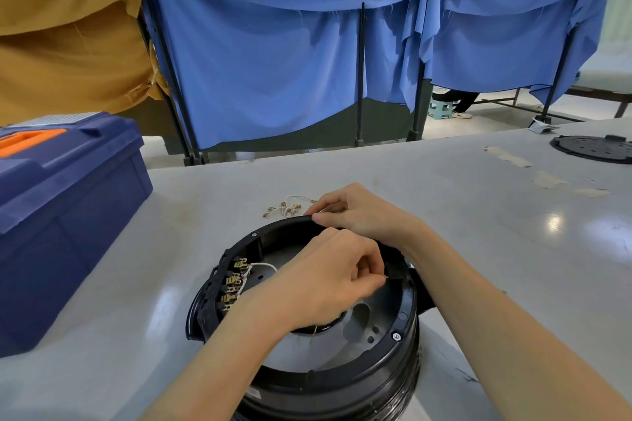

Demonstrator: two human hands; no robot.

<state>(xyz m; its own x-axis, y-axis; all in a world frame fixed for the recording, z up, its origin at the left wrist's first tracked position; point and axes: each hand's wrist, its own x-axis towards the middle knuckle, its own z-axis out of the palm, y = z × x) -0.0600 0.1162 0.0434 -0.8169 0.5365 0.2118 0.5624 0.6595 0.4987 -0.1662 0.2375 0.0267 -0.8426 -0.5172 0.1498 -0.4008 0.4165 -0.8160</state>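
Head view: left hand pinched small brass terminal, apparently; black socket on cooker base wall lay just right of it. Right hand gripped far rim.

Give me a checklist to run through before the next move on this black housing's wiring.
1. Housing steadied: right hand grips the far rim of the black housing. Ok.
2. Part in hand: left hand pinches a brass terminal by the inner wall. Ok.
3. Terminal lined up with its slot: hidden by fingers. Cannot tell.
4. Spare loose wires near, beyond the rim. Ok.
5. Cover plate set aside, far right. Ok.
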